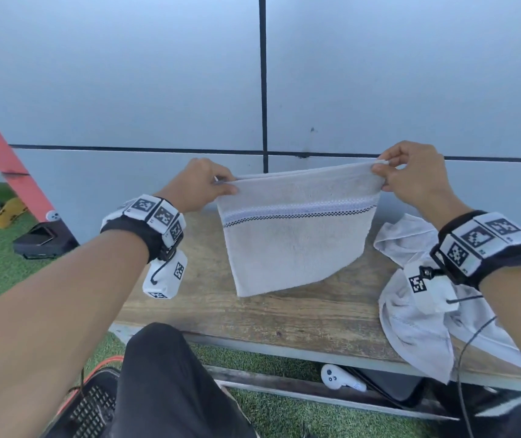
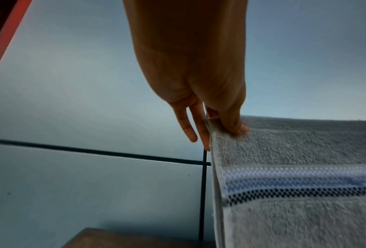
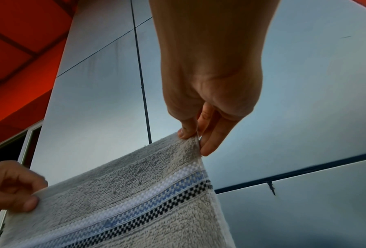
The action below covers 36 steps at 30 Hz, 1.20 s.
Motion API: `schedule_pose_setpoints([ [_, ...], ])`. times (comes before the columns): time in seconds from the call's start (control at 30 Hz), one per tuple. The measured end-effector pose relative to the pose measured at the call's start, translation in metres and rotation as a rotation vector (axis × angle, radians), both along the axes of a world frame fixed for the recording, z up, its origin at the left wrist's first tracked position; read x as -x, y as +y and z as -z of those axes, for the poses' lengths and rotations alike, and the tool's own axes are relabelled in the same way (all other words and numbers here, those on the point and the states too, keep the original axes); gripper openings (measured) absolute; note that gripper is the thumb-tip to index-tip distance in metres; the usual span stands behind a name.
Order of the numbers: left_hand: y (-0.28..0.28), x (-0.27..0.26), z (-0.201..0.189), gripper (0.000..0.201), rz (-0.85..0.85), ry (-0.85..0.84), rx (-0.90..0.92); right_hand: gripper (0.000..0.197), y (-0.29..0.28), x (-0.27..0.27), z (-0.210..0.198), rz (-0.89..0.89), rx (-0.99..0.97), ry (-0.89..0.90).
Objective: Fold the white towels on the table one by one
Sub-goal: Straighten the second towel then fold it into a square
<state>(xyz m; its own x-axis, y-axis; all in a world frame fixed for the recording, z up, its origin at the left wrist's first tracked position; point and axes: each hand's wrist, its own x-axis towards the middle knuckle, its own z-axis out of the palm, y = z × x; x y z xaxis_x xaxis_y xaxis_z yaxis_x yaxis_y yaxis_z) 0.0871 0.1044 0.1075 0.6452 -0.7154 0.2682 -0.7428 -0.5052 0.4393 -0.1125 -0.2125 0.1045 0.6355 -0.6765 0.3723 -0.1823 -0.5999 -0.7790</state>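
A white towel [image 1: 294,238] with a blue and black checked stripe hangs doubled over in the air above the wooden table [image 1: 253,314]. My left hand [image 1: 221,184] pinches its top left corner between thumb and fingers [image 2: 232,125]. Its top right corner is pinched by my right hand [image 1: 382,175], thumb in front and fingers behind [image 3: 190,134]. The towel's [image 2: 294,209] lower corner hangs close to the tabletop. A second white towel [image 1: 417,324] lies crumpled at the table's right end, partly draped over the front edge.
A grey panelled wall [image 1: 158,90] stands right behind the table. A white controller [image 1: 335,377] lies on a lower shelf. On the grass at left are a black case [image 1: 41,238] and a yellow object [image 1: 5,211]. A red beam [image 1: 3,153] slants at left.
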Motion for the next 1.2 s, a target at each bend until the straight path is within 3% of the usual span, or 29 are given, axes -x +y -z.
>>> schedule_pose_setpoints([
  [0.23,-0.002,-0.014,-0.011,0.009,0.088,-0.046,-0.144,0.016,-0.01,-0.014,0.001,0.004,-0.002,0.044],
  [0.47,-0.01,-0.016,-0.011,0.011,-0.032,-0.029,0.219,0.011,-0.007,-0.01,-0.003,-0.016,-0.038,-0.139],
  [0.53,-0.004,-0.007,-0.004,0.01,-0.033,-0.013,0.263,0.01,-0.002,0.008,0.004,-0.072,-0.03,-0.105],
  [0.6,0.006,0.005,0.01,0.01,-0.03,0.037,0.24,0.009,-0.001,0.031,0.018,-0.159,-0.034,0.041],
  [0.67,0.017,0.018,0.027,0.009,0.002,0.138,0.122,0.011,-0.002,0.057,0.034,-0.243,-0.015,0.219],
  [0.83,0.032,0.052,0.068,0.005,0.158,0.386,-0.49,0.011,0.003,0.105,0.082,-0.515,-0.149,0.645],
  [0.9,0.031,0.061,0.089,0.009,0.225,0.534,-0.637,0.01,-0.001,0.116,0.11,-0.568,-0.18,0.794],
  [1.03,0.027,0.072,0.114,0.01,0.259,0.708,-0.817,0.012,0.0,0.122,0.147,-0.592,-0.272,0.847],
  [1.2,0.023,0.062,0.132,0.011,0.238,0.642,-0.766,0.007,-0.004,0.117,0.157,-0.577,-0.362,0.805],
])
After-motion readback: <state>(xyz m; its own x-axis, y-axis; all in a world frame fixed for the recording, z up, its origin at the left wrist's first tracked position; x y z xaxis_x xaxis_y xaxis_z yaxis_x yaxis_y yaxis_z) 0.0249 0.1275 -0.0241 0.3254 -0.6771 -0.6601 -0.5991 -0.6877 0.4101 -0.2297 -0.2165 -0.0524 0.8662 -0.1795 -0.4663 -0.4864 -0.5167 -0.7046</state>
